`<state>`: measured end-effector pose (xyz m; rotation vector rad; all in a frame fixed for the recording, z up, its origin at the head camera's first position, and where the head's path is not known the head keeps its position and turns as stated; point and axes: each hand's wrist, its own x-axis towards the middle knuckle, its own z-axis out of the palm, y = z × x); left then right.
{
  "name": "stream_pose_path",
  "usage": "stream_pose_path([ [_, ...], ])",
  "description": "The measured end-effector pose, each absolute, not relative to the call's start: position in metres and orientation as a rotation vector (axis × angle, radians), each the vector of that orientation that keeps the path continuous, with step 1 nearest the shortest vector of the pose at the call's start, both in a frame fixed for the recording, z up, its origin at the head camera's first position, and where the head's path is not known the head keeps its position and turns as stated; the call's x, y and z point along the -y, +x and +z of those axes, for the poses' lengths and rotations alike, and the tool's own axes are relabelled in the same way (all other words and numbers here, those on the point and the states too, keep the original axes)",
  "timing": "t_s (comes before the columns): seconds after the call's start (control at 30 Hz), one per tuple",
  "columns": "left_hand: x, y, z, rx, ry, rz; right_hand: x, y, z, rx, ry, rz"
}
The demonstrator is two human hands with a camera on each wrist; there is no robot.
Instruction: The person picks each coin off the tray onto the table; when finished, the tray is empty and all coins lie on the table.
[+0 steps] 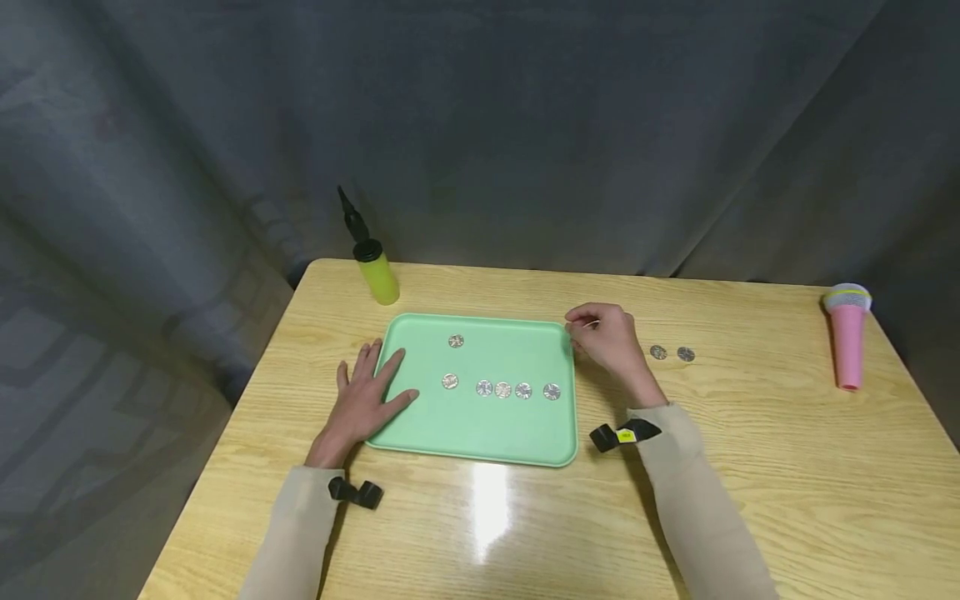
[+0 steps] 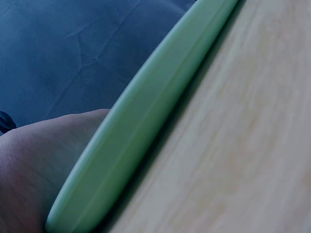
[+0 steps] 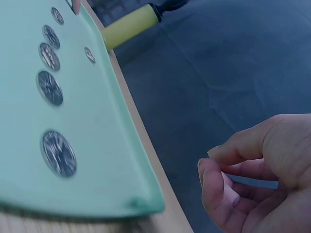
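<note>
Item 1: pale green rectangular plastic tray, lying flat on the light wooden desk, near the desk's middle.

Item 2: six small round silver coins on the tray. Four lie in a row across the tray's middle, close together; one coin sits just left of that row, apart from it; one coin lies nearer the far rim.

Item 3: two more silver coins, side by side on the bare desk to the right of the tray, near the right hand.

Item 4: left hand, fingers straight and spread, resting flat on the desk and over the tray's left rim, gripping nothing. The left wrist view shows the palm against the tray's edge.

Item 5: right hand, raised just beyond the tray's far right corner, fingers curled, thumb and fingertips drawn together. In the head view a thin pale edge shows at the fingertips, seemingly a coin held in a pinch; the right wrist view does not show it plainly.

Item 6: yellow cylindrical hand pump with black top and nozzle, standing at the desk's far left corner.

Item 7: pink toy microphone with grey head, standing upright at the desk's right edge.

Item 8: grey draped cloth backdrop behind the desk.
</note>
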<state>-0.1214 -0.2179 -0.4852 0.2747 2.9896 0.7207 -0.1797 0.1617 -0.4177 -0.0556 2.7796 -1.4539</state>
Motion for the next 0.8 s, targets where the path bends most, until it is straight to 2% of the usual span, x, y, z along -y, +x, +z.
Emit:
stream_pose_path([
  [0.8,0.218,-0.121,-0.485,-2.973,0.272,0.718,-0.102,-0.184,-0.429,-2.703,-0.228,-1.354],
])
